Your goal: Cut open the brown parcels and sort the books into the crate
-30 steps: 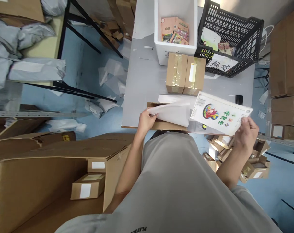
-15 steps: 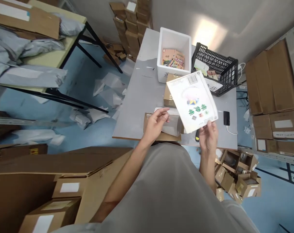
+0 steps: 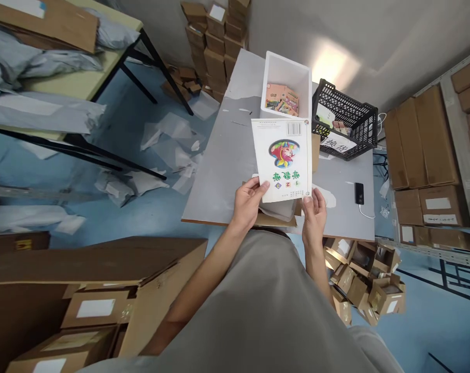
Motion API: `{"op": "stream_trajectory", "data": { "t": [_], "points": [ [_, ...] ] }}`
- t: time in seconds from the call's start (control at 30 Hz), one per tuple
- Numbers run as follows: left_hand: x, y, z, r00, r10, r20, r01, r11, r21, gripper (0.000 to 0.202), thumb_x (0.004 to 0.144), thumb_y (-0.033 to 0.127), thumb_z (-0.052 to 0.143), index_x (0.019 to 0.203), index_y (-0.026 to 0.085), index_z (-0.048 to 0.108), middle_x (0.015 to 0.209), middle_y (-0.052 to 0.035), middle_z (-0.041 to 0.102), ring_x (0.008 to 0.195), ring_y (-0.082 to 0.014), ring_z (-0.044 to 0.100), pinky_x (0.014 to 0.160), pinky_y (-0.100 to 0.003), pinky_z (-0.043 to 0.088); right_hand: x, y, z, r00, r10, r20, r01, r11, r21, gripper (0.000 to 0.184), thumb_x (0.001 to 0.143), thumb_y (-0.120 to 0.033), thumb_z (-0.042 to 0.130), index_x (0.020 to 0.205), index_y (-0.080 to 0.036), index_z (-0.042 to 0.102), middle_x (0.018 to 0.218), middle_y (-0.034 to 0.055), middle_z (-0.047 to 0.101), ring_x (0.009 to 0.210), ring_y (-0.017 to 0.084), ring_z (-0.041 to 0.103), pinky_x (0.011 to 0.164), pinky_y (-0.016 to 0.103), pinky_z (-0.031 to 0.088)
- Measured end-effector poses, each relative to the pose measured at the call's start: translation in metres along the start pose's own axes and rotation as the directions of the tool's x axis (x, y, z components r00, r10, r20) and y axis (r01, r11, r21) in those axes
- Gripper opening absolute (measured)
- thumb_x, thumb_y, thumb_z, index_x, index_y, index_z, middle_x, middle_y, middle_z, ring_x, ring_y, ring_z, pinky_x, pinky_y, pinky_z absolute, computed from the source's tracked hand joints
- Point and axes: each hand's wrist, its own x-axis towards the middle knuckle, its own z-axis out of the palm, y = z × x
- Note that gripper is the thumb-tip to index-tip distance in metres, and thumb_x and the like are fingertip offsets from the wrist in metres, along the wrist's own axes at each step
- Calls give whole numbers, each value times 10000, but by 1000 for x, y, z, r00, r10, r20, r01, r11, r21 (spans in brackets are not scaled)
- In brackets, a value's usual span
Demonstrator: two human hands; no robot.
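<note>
A thin white booklet with a barcode, a colourful round picture and green characters is held up over the table's front part. My left hand grips its lower left edge, thumb on the near face. At the lower right corner, my right hand pinches it between thumb and fingers. Under the booklet lies an opened cardboard box with clear wrapping in it, mostly hidden. Another brown carton shows partly behind the booklet.
On the grey table stand a white foam box with several small packs, a black crate holding printed items, and a cabled black device. A large carton flanks me left; empty boxes pile up right.
My left hand has moved onto the booklet's left edge, so both hands now hold it. The booklet has shifted left and turned nearly straight. The view has shifted slightly.
</note>
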Motion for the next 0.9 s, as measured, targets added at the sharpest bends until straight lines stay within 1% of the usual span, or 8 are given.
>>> {"op": "stream_trajectory", "data": {
  "t": [0.17,0.27,0.43,0.53,0.6,0.67,0.8,0.9],
  "points": [
    [0,11,-26,985,171,-9,-167,970,175,535,818,664,969,1052,202,833,1062,-88,856,1025,-262,806,963,-397,656,-15,-18,24,929,-371,15,356,878,-319,393,1053,-485,729,1386,-276,747,1613,152,662,1555,301,599,1263,565,538],
    [-2,21,-42,913,407,28,-381,827,414,422,955,643,855,993,223,841,1009,-71,826,929,-226,767,863,-366,639,-29,-34,42,877,-478,43,459,810,-365,353,1079,-517,678,1337,-302,786,1543,144,710,1513,313,635,1228,562,565],
    [-5,35,-74,695,645,318,-668,416,617,278,1123,465,645,1085,337,889,1084,-64,852,1110,-274,776,1058,-496,636,-32,-42,53,974,-185,129,186,983,7,762,1035,-872,479,1344,-246,783,1392,158,798,1402,353,735,1091,540,660],
    [-3,39,-90,626,667,405,-725,306,617,251,1112,452,655,1066,384,892,1218,-63,845,1398,-324,694,1264,-616,520,-22,-35,52,987,57,152,-77,989,130,684,919,-841,713,1198,-222,804,1236,138,855,1285,372,800,1041,544,690],
    [-2,40,-96,659,680,322,-667,330,668,228,1075,502,713,1161,368,876,1433,-82,777,1599,-369,540,1344,-675,417,-18,-26,54,983,138,125,-158,973,169,548,775,-602,951,1145,-229,796,1161,99,877,1188,352,832,1031,520,699],
    [-2,39,-96,731,665,155,-566,464,681,408,1051,574,738,1386,349,791,1636,-109,646,1690,-388,427,1354,-656,413,-21,-15,61,982,162,100,-181,958,222,541,695,-438,996,1151,-237,787,1138,73,885,1124,318,844,1033,496,700],
    [-12,28,-81,922,376,-97,-334,895,297,643,1043,713,690,1556,330,635,1616,-136,674,1539,-349,629,1203,-510,599,-39,1,86,988,132,79,-150,948,282,570,743,-419,952,1253,-244,767,1196,77,878,1103,274,843,1028,459,698],
    [-23,22,-66,991,117,-72,-119,993,-18,613,996,745,737,1355,248,743,1421,-136,799,1385,-353,740,1116,-481,655,-53,6,103,992,109,64,-123,951,283,608,774,-432,953,1314,-238,756,1233,93,869,1130,276,834,1033,455,688]
  ]
}}
